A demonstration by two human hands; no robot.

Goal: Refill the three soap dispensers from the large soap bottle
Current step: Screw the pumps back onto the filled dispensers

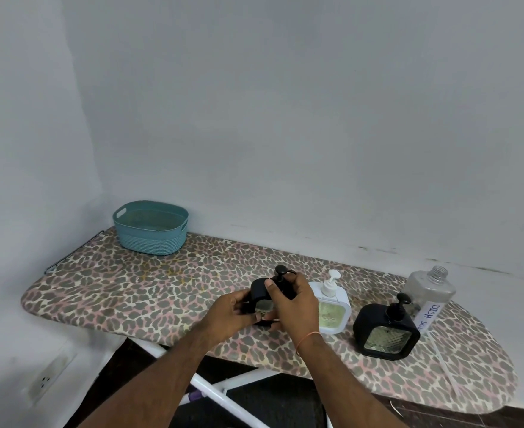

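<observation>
Ironing board (106, 291) | both hands (233, 313) hold black dispenser (262, 293) | basket (151, 227) empty

open: board left-centre (124, 291) | blocked: right dispensers (386, 330), large bottle (429, 288)

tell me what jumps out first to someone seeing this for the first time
Both hands meet at the centre over a black soap dispenser: the left hand holds its body, the right hand grips near the pump. Everything sits on a leopard-print ironing board, with a white dispenser, a second black dispenser and an uncapped clear bottle to the right. A teal basket stands at the far left end by the wall.
</observation>
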